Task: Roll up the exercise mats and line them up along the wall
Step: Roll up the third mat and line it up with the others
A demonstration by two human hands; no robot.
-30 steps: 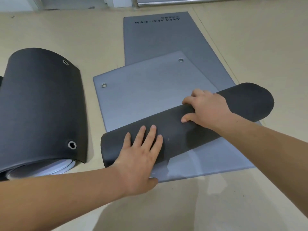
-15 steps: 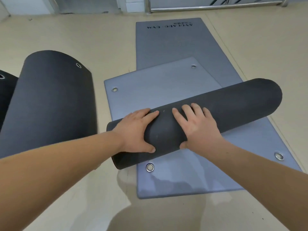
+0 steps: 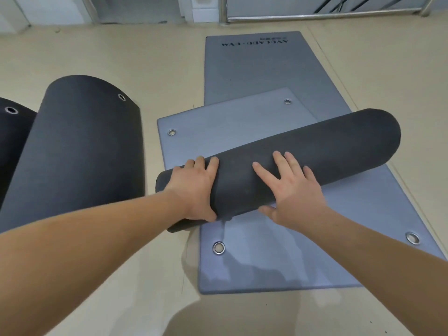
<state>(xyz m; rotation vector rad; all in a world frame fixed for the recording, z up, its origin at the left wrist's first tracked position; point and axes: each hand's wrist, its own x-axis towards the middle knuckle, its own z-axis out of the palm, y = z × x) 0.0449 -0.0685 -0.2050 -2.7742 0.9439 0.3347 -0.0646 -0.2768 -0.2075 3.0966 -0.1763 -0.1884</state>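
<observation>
The roll [image 3: 303, 154], dark and partly wound, lay slantwise across the flat grey mats in the middle of the floor [image 3: 121, 52]. The left hand [image 3: 194, 190] gripped its left end, fingers curved over the top and thumb tucked against the near side. The right hand [image 3: 293, 190] lay spread on the roll just beside it, fingers straight and pressing flat, thumb low against the near side. Beyond the roll the unrolled part of the top mat [image 3: 230, 122] lay skewed, with two eyelets [image 3: 172, 132] at its far corners. Under it a long mat [image 3: 254, 69] ran straight away from the person, with lettering at its far end and two more eyelets at its near corners. To the left, apart from these, lay a big roll [image 3: 80, 146], and the edge of another roll [image 3: 12, 127] showed just beside it. A rail [image 3: 315, 16] ran along the far side
</observation>
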